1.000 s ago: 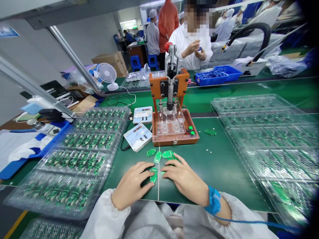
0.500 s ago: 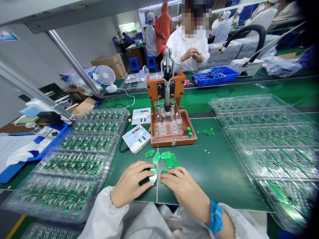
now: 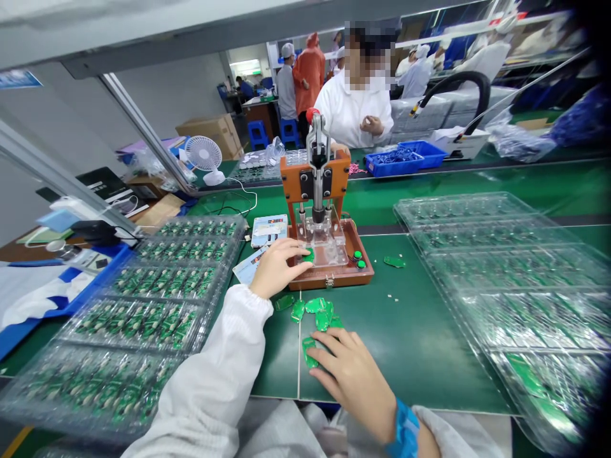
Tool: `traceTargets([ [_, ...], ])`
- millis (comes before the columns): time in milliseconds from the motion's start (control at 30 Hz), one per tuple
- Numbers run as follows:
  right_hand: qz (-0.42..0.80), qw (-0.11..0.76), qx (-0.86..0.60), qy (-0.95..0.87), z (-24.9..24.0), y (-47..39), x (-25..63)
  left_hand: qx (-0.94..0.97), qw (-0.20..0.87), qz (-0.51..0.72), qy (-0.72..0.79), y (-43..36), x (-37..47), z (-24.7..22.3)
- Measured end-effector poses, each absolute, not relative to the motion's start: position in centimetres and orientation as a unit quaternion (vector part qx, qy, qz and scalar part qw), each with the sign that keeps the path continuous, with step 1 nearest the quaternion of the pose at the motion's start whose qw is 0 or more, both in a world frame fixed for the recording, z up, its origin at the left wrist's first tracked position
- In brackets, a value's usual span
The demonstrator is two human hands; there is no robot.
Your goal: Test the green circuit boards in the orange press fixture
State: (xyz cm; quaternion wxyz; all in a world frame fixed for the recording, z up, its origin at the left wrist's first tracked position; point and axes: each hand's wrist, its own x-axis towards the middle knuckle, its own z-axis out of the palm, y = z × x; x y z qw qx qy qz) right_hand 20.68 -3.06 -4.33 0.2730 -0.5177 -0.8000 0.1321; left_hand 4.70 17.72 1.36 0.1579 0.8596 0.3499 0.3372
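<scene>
My left hand (image 3: 281, 266) holds a green circuit board (image 3: 308, 255) between thumb and fingers, over the left side of the clear plate on the press fixture (image 3: 329, 278). Nearer to me, my right hand (image 3: 346, 361) has its fingertips on another green board (image 3: 309, 352) that lies on the green table. Just beyond it is a loose cluster of several green boards (image 3: 315, 305). One more board (image 3: 394, 261) lies apart, right of the fixture. The press has a red-knobbed lever (image 3: 312, 114), which stands upright.
Trays full of boards (image 3: 165, 277) stand at the left, clear plastic trays (image 3: 496, 261) at the right. Two white counter boxes (image 3: 270, 230) sit left of the press. Beyond are a small fan (image 3: 203, 152), blue bins (image 3: 396, 159) and a person in white (image 3: 356, 114).
My left hand has moved forward from the table to the fixture with a board. My right hand has shifted slightly nearer with its board. The person opposite has parted their hands.
</scene>
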Motion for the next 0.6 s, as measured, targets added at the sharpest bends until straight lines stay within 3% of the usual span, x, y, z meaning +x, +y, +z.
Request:
traceTargets([
  [600, 0.26, 0.173, -0.44, -0.842, -2.6, -0.7, 20.5, 0.86, 0.127, 0.374, 0.323, 17.0, 5.3, -0.1],
])
